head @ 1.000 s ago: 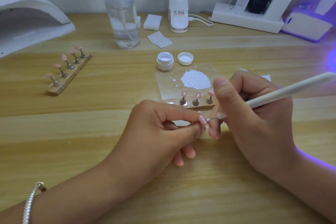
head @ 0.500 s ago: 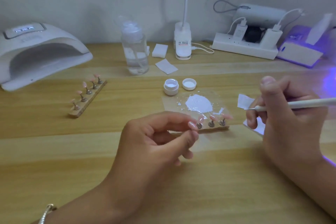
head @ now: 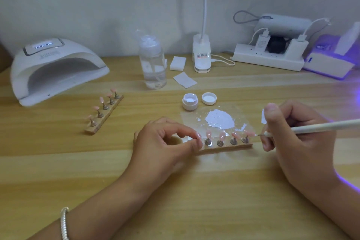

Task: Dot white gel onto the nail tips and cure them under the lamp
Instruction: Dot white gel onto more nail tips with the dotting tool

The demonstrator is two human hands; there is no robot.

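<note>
A wooden strip [head: 224,149] lies in front of me and carries several pink nail tips [head: 222,135] on metal stands. My left hand [head: 165,144] pinches one nail tip [head: 198,135] between thumb and forefinger at the strip's left end. My right hand [head: 292,138] grips a white dotting pen [head: 321,125], whose fine point sits at the rightmost nail tip [head: 250,133]. Behind the strip a clear sheet [head: 190,119] holds a puddle of white gel [head: 220,120]. The open gel jar [head: 190,101] and its lid [head: 209,98] stand beyond it. The white curing lamp [head: 54,70] stands at the far left.
A second strip of pink tips [head: 104,112] lies in front of the lamp. At the back stand a clear pump bottle [head: 153,62], white wipes [head: 177,63], a desk-lamp base [head: 202,58], a power strip [head: 266,60] and a purple-lit device [head: 331,60].
My left hand carried the pinched nail tip from close in front of me to the strip's left end. My right hand swung the pen out to the right, then brought it to the rightmost tip.
</note>
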